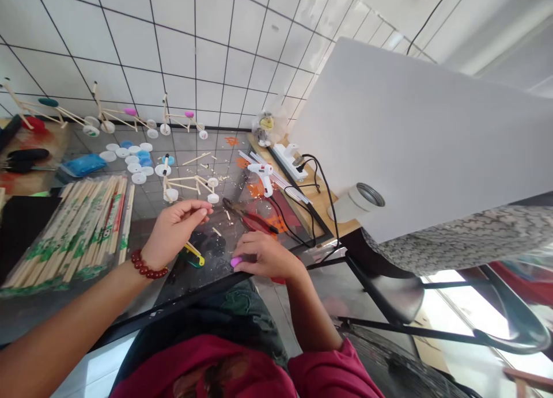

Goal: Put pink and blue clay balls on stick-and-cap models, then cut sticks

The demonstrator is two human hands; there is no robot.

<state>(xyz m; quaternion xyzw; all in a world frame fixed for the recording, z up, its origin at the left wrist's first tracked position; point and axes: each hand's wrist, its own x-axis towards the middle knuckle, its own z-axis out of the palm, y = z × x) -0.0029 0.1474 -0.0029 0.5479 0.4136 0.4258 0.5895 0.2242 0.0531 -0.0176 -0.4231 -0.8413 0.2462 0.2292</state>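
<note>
Two bare hands hover close together over a glossy dark tabletop (211, 271). The right hand (265, 255) curls narrowly around a small pink oval piece (235, 262), which pokes out past its fingertips toward the left hand; the piece is partly hidden, but its long axis seems to run across, between the hands. The left hand (175, 231), with a red bead bracelet (149, 265) at the wrist, pinches thumb and forefinger into a narrow gap; whether they hold anything tiny, I cannot tell. Just ahead of the left hand sits a stick frame with white bottle-cap wheels (188, 185), its long axis lying crosswise, and the left hand is nearer to it than the right. Between the hands lies a yellow-and-green scrap (194, 254). Ahead of the right hand rest red-handled pliers (250, 219), and beyond them a white glue gun (261, 176). Left of the left hand lies a bagged bundle of wooden chopsticks (64, 231).
</note>
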